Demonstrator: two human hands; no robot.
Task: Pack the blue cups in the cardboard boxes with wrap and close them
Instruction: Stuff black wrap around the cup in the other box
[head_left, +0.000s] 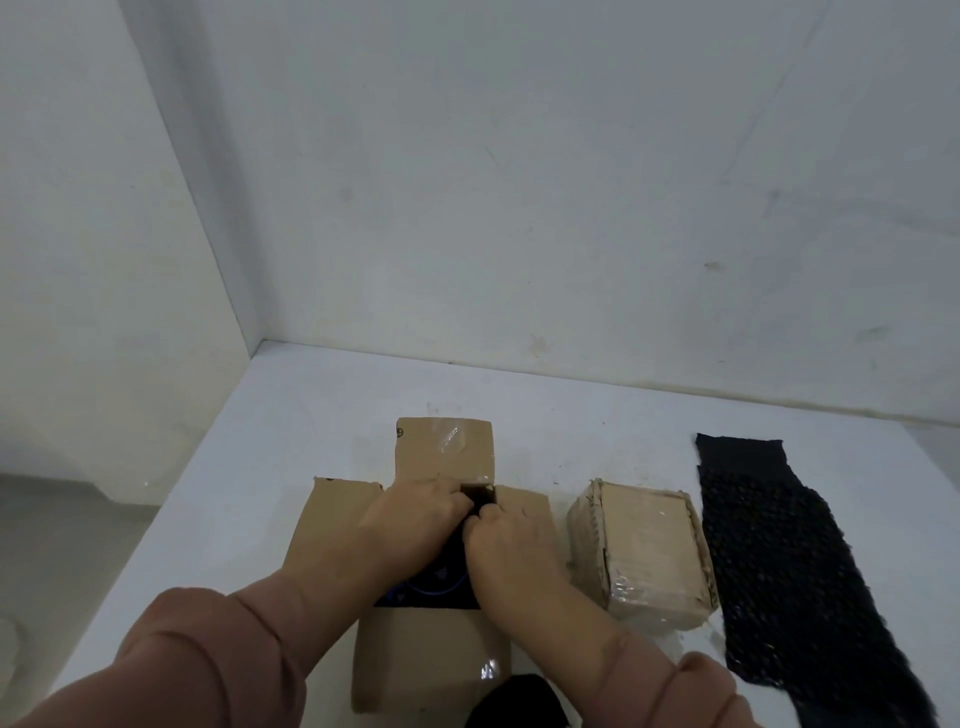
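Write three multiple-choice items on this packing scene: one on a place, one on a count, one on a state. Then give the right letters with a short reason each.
1. Where does the black wrap sheet lie?
A. right of the closed box
B. inside the open box
C. left of the open box

2. How many cardboard boxes show?
A. one
B. two
C. four

3. How do the open box's flaps stand?
A. taped shut
C. spread outward
B. torn off

Key: 1 A, the sheet lies flat at the far right; 2 B, one open, one closed; 3 C, flaps lie spread while the left hand and right hand press inside.
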